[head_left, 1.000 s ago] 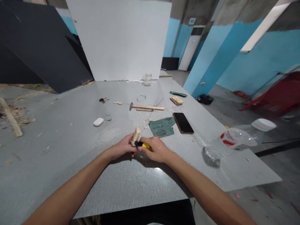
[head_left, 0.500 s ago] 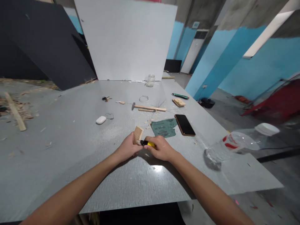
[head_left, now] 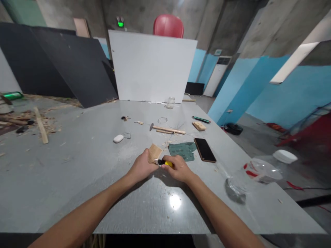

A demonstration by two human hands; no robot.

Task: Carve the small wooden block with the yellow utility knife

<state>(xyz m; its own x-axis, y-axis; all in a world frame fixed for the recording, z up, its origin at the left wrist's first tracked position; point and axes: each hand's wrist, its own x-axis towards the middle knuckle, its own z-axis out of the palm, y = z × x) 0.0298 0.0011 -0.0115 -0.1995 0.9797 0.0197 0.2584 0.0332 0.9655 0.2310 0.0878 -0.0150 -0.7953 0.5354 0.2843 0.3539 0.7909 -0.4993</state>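
My left hand is closed around a small block of light wood, whose upper part sticks out above the thumb. In my right hand is a yellow and black utility knife, fingers wrapped around its handle. Its blade points left and meets the lower part of the wood's face. Just beyond my right hand lies a torn piece of green sandpaper, with a phone beside it. A hammer with a wooden handle rests farther back among shavings and thin wires.
A clear plastic bottle stands at the right. Toward the back are a glass jar, a green cutter, wooden pieces and keys. A white case sits left of centre. Wood scraps and a stick lie far left.
The view has tilted upward, so the table appears lower and a red chair back shows above the white board. The wood block has turned to show its broad face to me.
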